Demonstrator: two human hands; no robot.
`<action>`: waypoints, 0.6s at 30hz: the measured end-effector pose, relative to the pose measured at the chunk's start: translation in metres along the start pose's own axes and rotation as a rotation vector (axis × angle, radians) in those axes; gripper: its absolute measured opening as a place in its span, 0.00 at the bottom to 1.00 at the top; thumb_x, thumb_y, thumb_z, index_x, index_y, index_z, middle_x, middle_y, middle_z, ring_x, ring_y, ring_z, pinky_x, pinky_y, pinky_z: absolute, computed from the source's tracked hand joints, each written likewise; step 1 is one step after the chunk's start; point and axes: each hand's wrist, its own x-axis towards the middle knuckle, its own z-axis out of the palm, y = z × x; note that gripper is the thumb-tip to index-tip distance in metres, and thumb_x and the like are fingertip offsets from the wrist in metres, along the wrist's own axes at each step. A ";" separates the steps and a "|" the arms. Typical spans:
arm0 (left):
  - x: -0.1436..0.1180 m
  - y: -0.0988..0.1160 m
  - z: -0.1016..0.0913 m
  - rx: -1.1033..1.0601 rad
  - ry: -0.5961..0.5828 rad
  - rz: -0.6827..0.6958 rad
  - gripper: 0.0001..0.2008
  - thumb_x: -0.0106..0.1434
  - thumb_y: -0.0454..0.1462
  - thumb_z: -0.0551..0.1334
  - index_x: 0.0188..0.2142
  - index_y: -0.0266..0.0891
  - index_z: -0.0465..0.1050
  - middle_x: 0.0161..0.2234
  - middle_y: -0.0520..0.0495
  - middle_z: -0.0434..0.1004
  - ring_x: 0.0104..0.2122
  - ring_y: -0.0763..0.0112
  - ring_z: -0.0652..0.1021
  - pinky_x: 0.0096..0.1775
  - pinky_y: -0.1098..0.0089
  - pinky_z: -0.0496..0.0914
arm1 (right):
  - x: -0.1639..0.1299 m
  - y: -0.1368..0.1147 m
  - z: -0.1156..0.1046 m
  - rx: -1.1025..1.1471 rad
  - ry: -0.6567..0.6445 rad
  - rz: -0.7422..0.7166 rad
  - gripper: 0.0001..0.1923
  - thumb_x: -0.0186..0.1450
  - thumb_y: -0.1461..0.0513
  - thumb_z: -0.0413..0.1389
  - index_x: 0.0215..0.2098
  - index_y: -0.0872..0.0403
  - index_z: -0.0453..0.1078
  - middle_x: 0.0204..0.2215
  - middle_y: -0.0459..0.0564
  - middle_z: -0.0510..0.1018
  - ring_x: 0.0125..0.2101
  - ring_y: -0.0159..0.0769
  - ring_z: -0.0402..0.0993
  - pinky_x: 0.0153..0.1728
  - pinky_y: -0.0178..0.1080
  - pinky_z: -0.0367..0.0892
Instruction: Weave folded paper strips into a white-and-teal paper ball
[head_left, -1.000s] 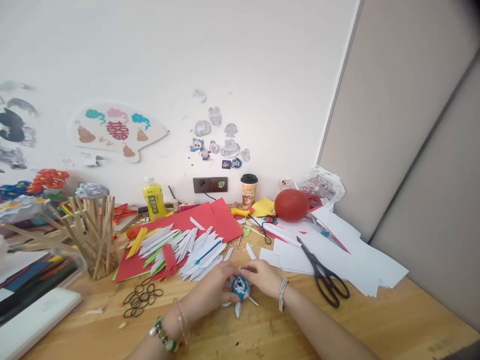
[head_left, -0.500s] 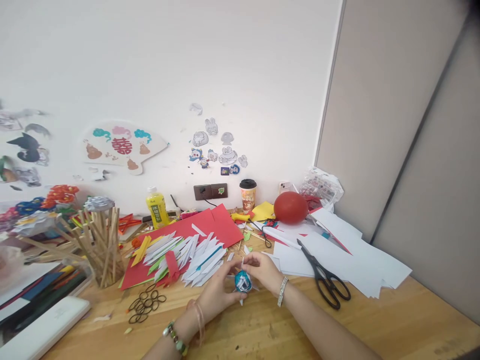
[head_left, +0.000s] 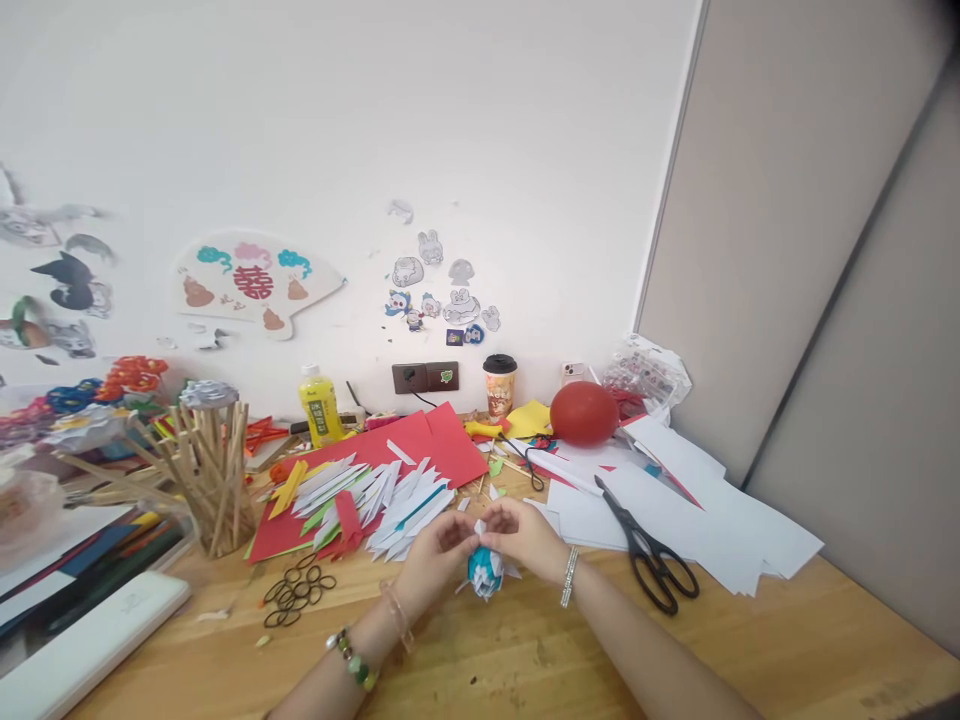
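A small blue-and-white folded paper ball [head_left: 485,572] hangs between my hands just over the table, pale paper points sticking out around it. My left hand [head_left: 442,545] has its thumb and fingers pinched at the white paper tip on top of the ball. From the other side my right hand [head_left: 521,537] pinches the same white tip, fingers bent over it. The fingertips of both hands nearly meet there. Behind the hands lies a pile of folded white paper strips [head_left: 412,510], with green, red and yellow ones among them, on red paper sheets [head_left: 457,445].
Black scissors [head_left: 649,550] lie on white paper sheets [head_left: 720,520] at right. Black rubber bands [head_left: 300,592] sit at left near a holder of wooden sticks [head_left: 214,490]. Along the wall stand a yellow bottle [head_left: 320,408], a lidded paper cup [head_left: 499,388] and a red balloon [head_left: 585,413].
My left hand has moved up from the side of the ball to its top, joining my right fingers at the white tip. The ball has turned, and the view has shifted slightly.
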 end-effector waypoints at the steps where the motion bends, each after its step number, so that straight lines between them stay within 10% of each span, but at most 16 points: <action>1: 0.001 0.001 -0.002 0.002 -0.027 -0.001 0.20 0.45 0.49 0.66 0.28 0.35 0.68 0.26 0.49 0.72 0.28 0.70 0.73 0.34 0.68 0.68 | 0.000 -0.001 0.000 -0.016 -0.008 0.002 0.13 0.50 0.57 0.61 0.29 0.56 0.66 0.25 0.43 0.71 0.27 0.30 0.68 0.31 0.34 0.64; 18: -0.001 0.003 -0.006 0.099 -0.224 -0.161 0.19 0.42 0.46 0.67 0.26 0.35 0.65 0.21 0.54 0.69 0.24 0.74 0.71 0.28 0.72 0.66 | -0.002 0.003 -0.011 0.033 -0.226 0.168 0.17 0.44 0.57 0.65 0.27 0.58 0.68 0.22 0.42 0.71 0.25 0.27 0.68 0.28 0.32 0.64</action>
